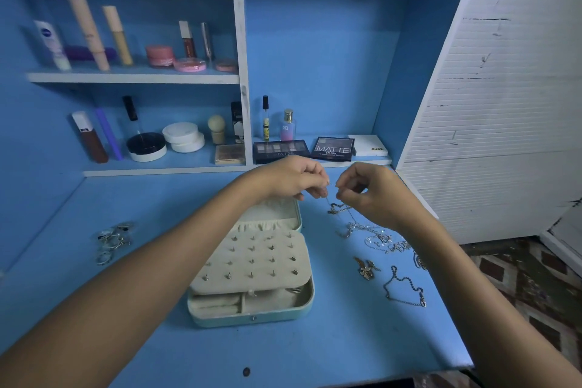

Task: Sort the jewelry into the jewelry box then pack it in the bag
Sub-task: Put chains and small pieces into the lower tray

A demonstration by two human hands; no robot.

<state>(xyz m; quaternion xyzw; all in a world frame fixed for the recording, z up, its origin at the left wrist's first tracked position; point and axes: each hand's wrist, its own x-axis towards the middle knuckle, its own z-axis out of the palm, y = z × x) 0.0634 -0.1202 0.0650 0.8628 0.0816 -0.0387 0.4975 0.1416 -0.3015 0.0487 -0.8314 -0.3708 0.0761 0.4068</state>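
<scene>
On the far left of the blue desk (132, 309) lies a small heap of rings (113, 241), well apart from everything else. Next comes the jewelry box (252, 320), open, its cream earring panel (252, 258) studded with posts and folded over the lower compartments; a ring slot shows at the front left. Above the box's back edge the left hand (291, 178) has its fingertips pinched on one end of a thin silver necklace (338, 208), and the right hand (367, 189), just beside it, pinches the chain a little further along. The rest of the chain hangs down to the desk, where it seems caught in the tangle of chains (378, 236) to the right of the box. Nearer the front lie a gold charm piece (367, 268) and a separate silver bracelet (404, 288). No bag is in view.

The step looks like freeing or clasping this necklace before stowing it. It would go best by keeping both pinches close to the clasp, lifting slowly so the knot loosens instead of tightening, and letting the loose chains fall away before the necklace is carried left to the box.
</scene>
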